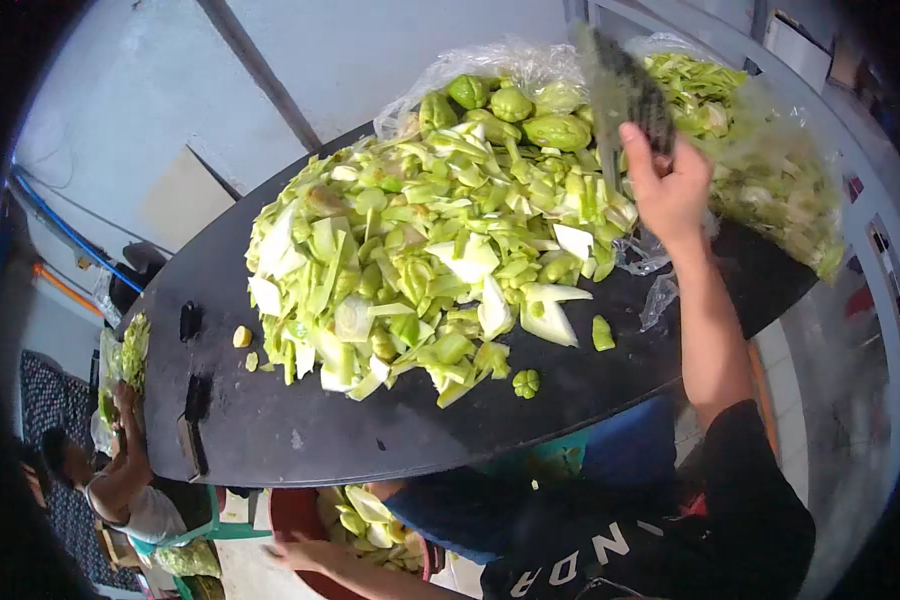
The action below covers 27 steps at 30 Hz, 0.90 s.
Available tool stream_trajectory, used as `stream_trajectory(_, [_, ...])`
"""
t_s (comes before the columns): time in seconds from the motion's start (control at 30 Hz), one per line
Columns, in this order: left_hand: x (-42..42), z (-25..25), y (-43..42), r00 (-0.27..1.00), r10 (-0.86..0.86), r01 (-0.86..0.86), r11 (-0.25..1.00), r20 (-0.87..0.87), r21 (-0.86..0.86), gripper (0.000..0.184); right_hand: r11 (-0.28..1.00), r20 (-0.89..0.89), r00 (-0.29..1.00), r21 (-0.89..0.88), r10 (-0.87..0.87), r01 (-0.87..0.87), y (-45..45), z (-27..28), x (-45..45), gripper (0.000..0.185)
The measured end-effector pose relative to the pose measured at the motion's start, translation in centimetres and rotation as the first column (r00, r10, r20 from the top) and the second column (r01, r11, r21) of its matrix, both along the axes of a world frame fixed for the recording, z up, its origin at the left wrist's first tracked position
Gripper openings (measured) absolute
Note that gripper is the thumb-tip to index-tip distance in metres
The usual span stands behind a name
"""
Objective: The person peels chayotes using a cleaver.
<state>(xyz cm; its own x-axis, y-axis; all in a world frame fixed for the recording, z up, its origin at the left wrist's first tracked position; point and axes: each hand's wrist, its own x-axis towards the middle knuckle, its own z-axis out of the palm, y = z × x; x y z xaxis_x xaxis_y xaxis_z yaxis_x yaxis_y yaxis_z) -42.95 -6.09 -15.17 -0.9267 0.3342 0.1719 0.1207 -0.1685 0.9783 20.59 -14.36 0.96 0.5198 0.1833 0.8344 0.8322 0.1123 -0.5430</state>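
Note:
My right hand point(675, 190) is raised over the right side of the dark table point(610, 385). It is closed on a broad, flat, dark-grey tool point(635, 95), smeared by motion, so its exact kind is unclear. Below and left of it lies a large heap of cut chayote pieces point(420, 250). Several whole chayotes point(560, 131) sit behind the heap, against clear plastic. At the bottom, my left hand point(295, 553) is at the rim of a red tub point(285, 510), fingers stretched out and nothing visible in them. Chayote pieces point(370, 510) lie in the tub.
Shredded green pieces point(695, 85) fill a plastic bag at the back right, partly blurred. Small chayote bits point(526, 383) lie near the table's front edge. Another person point(125, 490) works at the far left with greens point(133, 355). A dark block point(192, 440) lies at the table's left end.

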Motion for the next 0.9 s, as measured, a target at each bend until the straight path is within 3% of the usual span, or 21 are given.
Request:
stream_trajectory(0.03, [-0.6,2.4,0.8,0.952,-0.176,0.184,0.983,-0.251,0.008,0.047,0.995,-0.089,0.996,0.096,0.02,-0.011,-0.2,-0.2,0.9,0.019])
stream_trajectory(0.07, [4.1,6.9,1.6,0.876,-0.239,0.335,0.926,-0.418,0.173,0.043,0.994,-0.171,0.984,0.108,0.039,-0.021,-0.7,-0.2,1.4,0.019])
stream_trajectory(0.1, [8.8,10.7,1.6,0.519,-0.258,0.546,0.833,-0.815,0.084,0.037,0.994,-0.181,0.983,0.107,0.031,-0.012,-1.0,-0.1,1.8,0.019])
stream_trajectory(0.13, [11.8,13.2,2.9,0.503,-0.347,0.661,0.745,-0.791,0.093,0.033,0.99,-0.168,0.985,0.139,0.03,-0.007,-1.3,0.2,2.1,0.019])
stream_trajectory(0.2, [23.0,18.3,2.9,0.323,-0.618,0.855,0.515,-0.717,-0.058,0.032,0.985,-0.175,0.984,0.167,0.001,0.029,-1.8,0.5,2.5,0.019])
stream_trajectory(0.23, [27.9,19.7,2.4,0.188,-0.773,0.935,0.33,-0.605,-0.131,0.036,0.985,-0.177,0.984,0.169,-0.008,0.039,-1.9,0.5,2.5,0.019])
stream_trajectory(0.27, [31.6,19.9,3.3,-0.064,-0.781,0.944,0.155,-0.622,-0.292,0.04,0.983,-0.178,0.984,0.181,0.003,0.03,-1.9,0.5,2.6,0.019])
stream_trajectory(0.3, [35.6,20.0,4.8,-0.318,-0.684,0.899,0.003,-0.657,-0.438,0.04,0.981,-0.181,0.983,0.192,0.014,0.022,-2.1,0.5,2.8,0.019])
stream_trajectory(0.33, [39.9,20.7,5.5,-0.497,-0.594,0.806,-0.046,-0.633,-0.59,0.036,0.99,-0.152,0.987,0.129,-0.043,0.063,-2.6,0.6,3.2,0.018])
stream_trajectory(0.37, [43.9,19.9,6.4,-0.584,-0.526,0.769,-0.115,-0.618,-0.629,0.038,0.989,-0.148,0.988,0.131,-0.05,0.069,-2.8,0.6,3.6,0.018])
stream_trajectory(0.4, [47.6,18.8,7.3,-0.619,-0.451,0.762,-0.145,-0.643,-0.632,0.038,0.984,-0.12,0.992,0.164,-0.051,0.07,-2.9,0.4,4.0,0.017])
stream_trajectory(0.5, [57.2,15.2,10.0,-0.713,-0.26,0.668,0.033,-0.652,-0.744,0.042,0.954,-0.047,0.998,0.296,-0.037,0.05,-3.3,1.1,4.8,0.016])
stream_trajectory(0.57, [62.0,14.1,9.2,-0.716,-0.289,0.663,0.0,-0.635,-0.748,0.047,0.92,-0.038,0.921,0.048,-0.388,0.389,-4.8,1.5,5.0,0.018])
stream_trajectory(0.6, [64.0,13.4,8.3,-0.722,-0.284,0.656,0.009,-0.631,-0.754,0.05,0.897,-0.086,0.897,0.051,-0.434,0.439,-5.0,2.0,4.7,0.019])
stream_trajectory(0.67, [67.1,12.7,6.4,-0.73,-0.276,0.648,0.012,-0.625,-0.762,0.054,0.9,-0.108,0.906,0.115,-0.409,0.42,-5.1,2.0,5.3,0.019])
stream_trajectory(0.73, [69.5,12.1,4.7,-0.774,-0.356,0.511,0.139,-0.524,-0.848,0.062,0.9,-0.127,0.916,0.174,-0.381,0.399,-5.1,1.9,5.6,0.019])
stream_trajectory(0.8, [70.9,11.8,4.1,-0.754,-0.398,0.512,0.14,-0.522,-0.847,0.062,0.899,-0.098,0.93,0.241,-0.353,0.367,-4.9,2.1,5.6,0.018])
stream_trajectory(0.87, [71.5,12.3,3.8,-0.734,-0.442,0.51,0.143,-0.516,-0.848,0.062,0.894,-0.082,0.908,0.157,-0.411,0.419,-5.1,2.1,5.1,0.018])
stream_trajectory(0.9, [71.6,12.8,4.2,-0.774,-0.493,0.428,0.055,-0.397,-0.902,0.065,0.883,-0.062,0.886,0.078,-0.459,0.463,-5.2,2.2,5.0,0.019])
